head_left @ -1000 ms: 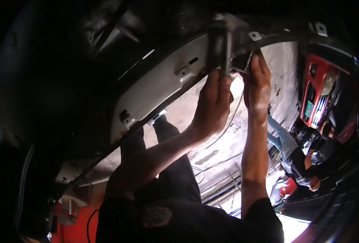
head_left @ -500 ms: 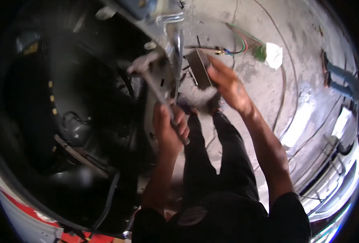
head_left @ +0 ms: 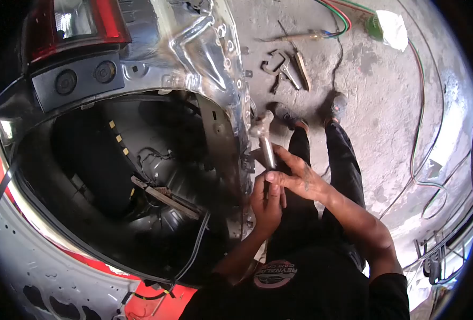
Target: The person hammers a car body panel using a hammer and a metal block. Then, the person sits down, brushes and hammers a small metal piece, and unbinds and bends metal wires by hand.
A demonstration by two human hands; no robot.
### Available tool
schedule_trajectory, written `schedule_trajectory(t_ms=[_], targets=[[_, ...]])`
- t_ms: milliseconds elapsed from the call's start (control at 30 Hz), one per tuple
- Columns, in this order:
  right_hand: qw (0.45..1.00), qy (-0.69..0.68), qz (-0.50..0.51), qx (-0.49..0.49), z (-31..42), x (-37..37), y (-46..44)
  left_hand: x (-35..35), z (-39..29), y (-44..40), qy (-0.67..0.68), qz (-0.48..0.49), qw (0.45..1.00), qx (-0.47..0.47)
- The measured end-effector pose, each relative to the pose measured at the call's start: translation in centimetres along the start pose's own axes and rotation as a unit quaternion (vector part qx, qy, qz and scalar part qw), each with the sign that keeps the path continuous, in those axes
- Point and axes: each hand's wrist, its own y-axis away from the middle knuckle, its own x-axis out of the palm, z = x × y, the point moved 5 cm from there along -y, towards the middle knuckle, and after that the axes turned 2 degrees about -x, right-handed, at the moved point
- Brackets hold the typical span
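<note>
A hammer point(head_left: 268, 152) stands with its head up in front of my body, near the bare metal edge of a car body point(head_left: 231, 69). My left hand point(head_left: 267, 205) is wrapped round its handle. My right hand point(head_left: 303, 178) meets the left one at the handle, thumb on the hammer, fingers curled by a dark flat block point(head_left: 258, 156) that is mostly hidden behind the hammer and fingers.
On the concrete floor lie a locking clamp point(head_left: 287, 69), a wooden-handled brush point(head_left: 302, 69), a torch with hoses point(head_left: 314, 36) and a green container with a white cover point(head_left: 391, 29). A tail light point(head_left: 76, 24) and the dark car opening are at the left.
The view has swung from beneath the panel to above the opening and floor. My hands, earlier apart with hammer and block, have come together in front of my body.
</note>
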Motion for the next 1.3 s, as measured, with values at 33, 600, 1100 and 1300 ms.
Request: schedule_trajectory(t_ms=[33,600,1100,1300], targets=[[0.999,0.026,-0.008,-0.037,1.1,-0.3,-0.2,0.4,0.2,0.1,-0.015,0.003,1.000,0.007],[0.948,0.202,-0.030,-0.243,10.9,3.1,0.5,-7.0,-0.9,-6.6,0.336,0.073,0.939,0.003],[0.946,0.150,-0.270,-0.096,6.4,-3.4,-4.7,-16.3,-13.7,-18.4,0.026,-0.026,0.978,0.204],[0.945,0.185,-0.271,-0.003,6.8,-2.8,-6.3,-17.6,-13.0,-20.5,0.301,-0.065,0.939,0.155]])
